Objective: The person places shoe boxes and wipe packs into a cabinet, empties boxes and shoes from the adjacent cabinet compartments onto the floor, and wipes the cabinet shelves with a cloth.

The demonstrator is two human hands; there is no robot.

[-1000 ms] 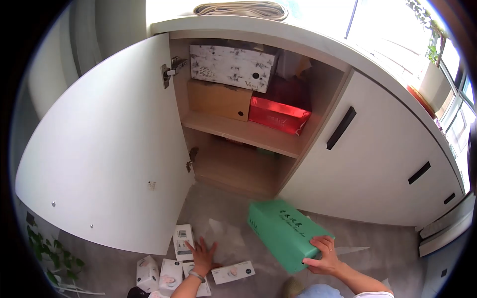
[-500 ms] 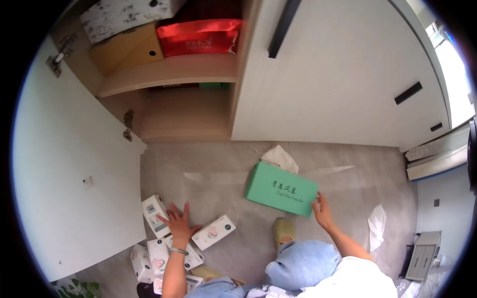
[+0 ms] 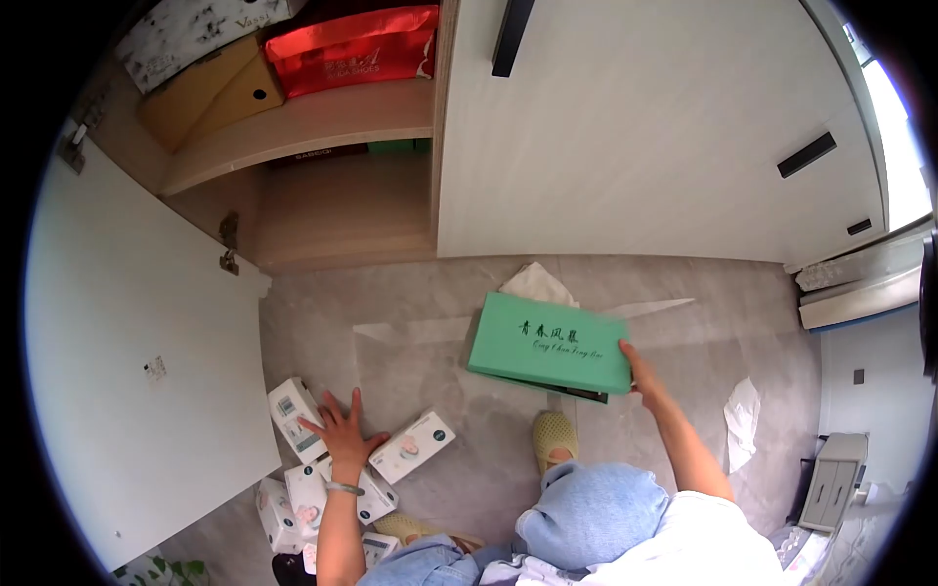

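A green shoebox [image 3: 547, 342] with dark lettering on its lid stands on the floor ahead of me. Its lid is tilted up along the near edge, and a dark gap shows beneath. My right hand [image 3: 640, 371] grips the lid at its right end, the thumb side on top and the other fingers partly hidden. To the left, my left hand [image 3: 344, 435] is open with its fingers spread over several white packs. One white pack [image 3: 296, 418] lies under its fingertips, and another white pack [image 3: 412, 446] is just right of the thumb.
An open cabinet holds a red shoe box [image 3: 354, 49] and a brown box [image 3: 210, 93] on its upper shelf. The cabinet door [image 3: 156, 361] swings out on the left. White paper [image 3: 539, 284] lies behind the shoebox, and a crumpled paper [image 3: 743, 425] lies to the right.
My right hand has lifted the near edge of the shoebox lid, opening a gap. The left hand stays spread over the packs. The view has shifted slightly.
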